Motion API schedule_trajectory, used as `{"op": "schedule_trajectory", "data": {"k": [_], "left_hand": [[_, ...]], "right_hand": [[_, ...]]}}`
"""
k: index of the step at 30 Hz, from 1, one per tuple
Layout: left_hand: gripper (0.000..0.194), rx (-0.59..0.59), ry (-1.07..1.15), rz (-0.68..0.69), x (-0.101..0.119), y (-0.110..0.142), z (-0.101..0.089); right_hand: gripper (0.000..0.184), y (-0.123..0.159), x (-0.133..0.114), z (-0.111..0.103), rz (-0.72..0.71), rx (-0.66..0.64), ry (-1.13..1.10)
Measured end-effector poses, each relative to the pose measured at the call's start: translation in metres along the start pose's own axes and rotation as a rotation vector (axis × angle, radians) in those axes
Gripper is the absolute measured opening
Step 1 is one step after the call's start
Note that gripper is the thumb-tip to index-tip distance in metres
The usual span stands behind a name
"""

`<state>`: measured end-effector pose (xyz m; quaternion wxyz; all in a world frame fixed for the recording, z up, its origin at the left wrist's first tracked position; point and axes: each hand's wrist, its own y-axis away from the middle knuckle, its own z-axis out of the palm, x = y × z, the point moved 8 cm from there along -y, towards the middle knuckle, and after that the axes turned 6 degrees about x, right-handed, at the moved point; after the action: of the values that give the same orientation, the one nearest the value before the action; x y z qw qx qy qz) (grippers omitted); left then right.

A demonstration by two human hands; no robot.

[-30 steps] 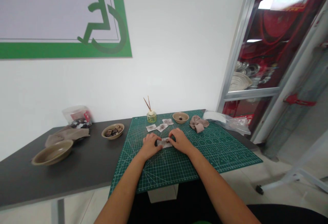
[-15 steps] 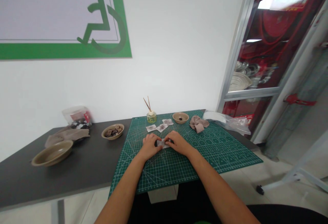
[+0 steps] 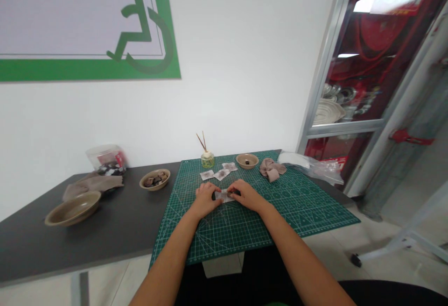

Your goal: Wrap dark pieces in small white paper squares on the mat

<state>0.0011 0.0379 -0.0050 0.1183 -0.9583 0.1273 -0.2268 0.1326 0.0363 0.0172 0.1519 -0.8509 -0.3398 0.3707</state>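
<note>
A small whitish piece of paper with grey marks [image 3: 224, 195] lies on the green cutting mat [image 3: 245, 231] between my hands. My left hand [image 3: 206, 198] is closed at its left end, thumb and forefinger on the paper. In a pinch, my right hand [image 3: 247, 196] holds a small brown block [image 3: 230, 194] against the paper's right part. The block is mostly hidden by the fingers. Just beyond my hands lie three similar papers with dark smudged prints: a left one [image 3: 207, 174], a middle one [image 3: 221, 174] and a right one [image 3: 229, 167].
A reed diffuser [image 3: 207, 159] stands behind the papers. A bowl with a small dark piece [image 3: 247, 166], a crumpled brown cloth [image 3: 272, 169] and a plastic bag [image 3: 311, 165] lie right. Left are a bowl of brown blocks [image 3: 155, 187], a larger bowl [image 3: 73, 219] and a plastic tub [image 3: 107, 159].
My right fingers have shifted slightly to the right on the paper, and the small brown block now shows between them. The left hand has stayed almost still.
</note>
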Motion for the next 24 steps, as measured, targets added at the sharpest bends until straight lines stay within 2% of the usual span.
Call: {"op": "schedule_trajectory", "data": {"k": [7, 14, 19, 24], "left_hand": [[0.024, 0.01, 0.003, -0.001, 0.0005, -0.0003, -0.0008], [0.024, 0.003, 0.013, -0.003, -0.0004, -0.0002, 0.0004], [0.024, 0.002, 0.003, 0.0, -0.0004, -0.0004, 0.0007], [0.025, 0.006, 0.01, 0.001, -0.0002, -0.0006, 0.0008]], "right_hand": [[0.017, -0.0016, -0.0059, 0.0061, -0.045, -0.033, 0.004], [0.015, 0.0004, 0.0002, -0.0021, -0.001, 0.015, -0.003], [0.016, -0.0009, -0.0068, 0.0042, -0.065, -0.027, -0.005], [0.015, 0.0004, 0.0009, -0.0011, -0.038, 0.014, 0.022]]}}
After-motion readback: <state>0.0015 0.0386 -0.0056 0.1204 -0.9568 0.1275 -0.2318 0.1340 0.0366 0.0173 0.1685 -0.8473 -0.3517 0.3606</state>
